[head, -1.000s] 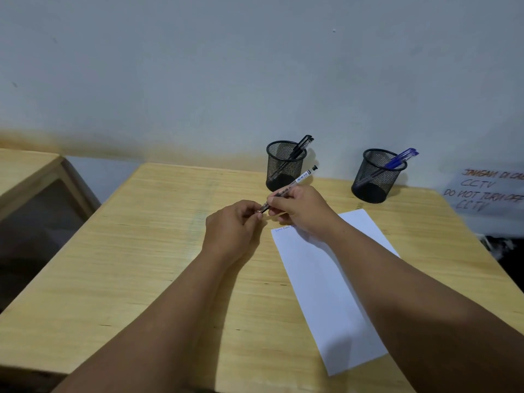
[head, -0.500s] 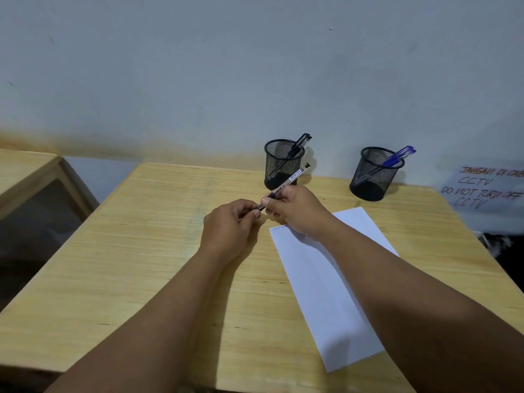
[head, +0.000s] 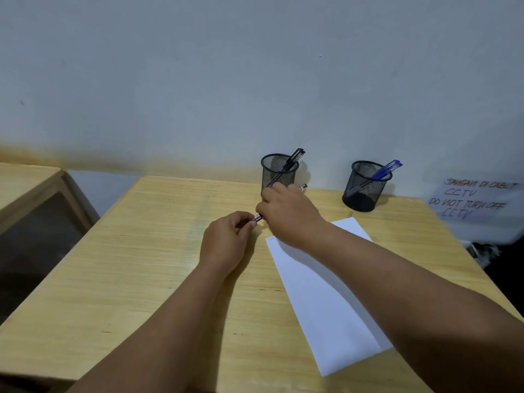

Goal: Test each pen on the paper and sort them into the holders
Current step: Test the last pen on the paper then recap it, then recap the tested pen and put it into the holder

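Note:
My right hand (head: 289,214) grips a clear-barrelled pen (head: 302,188); only its rear end past my knuckles and its front end show. My left hand (head: 229,239) pinches that front end, or its cap; which one, I cannot tell. Both hands meet just left of the top corner of a white paper sheet (head: 326,296) lying on the wooden table (head: 147,251). Behind my right hand stands a black mesh holder (head: 279,173) with black pens (head: 295,157). Further right is a second mesh holder (head: 365,185) with blue pens (head: 387,168).
A wall rises directly behind the table. A handwritten paper notice (head: 476,199) hangs at the right, by the table's far corner. Another wooden table (head: 25,180) stands to the left across a gap.
My right hand has rolled over the pen and lowered it, so less of the barrel sticks out. The left hand stays pinched at the pen's front end. The view dipped slightly.

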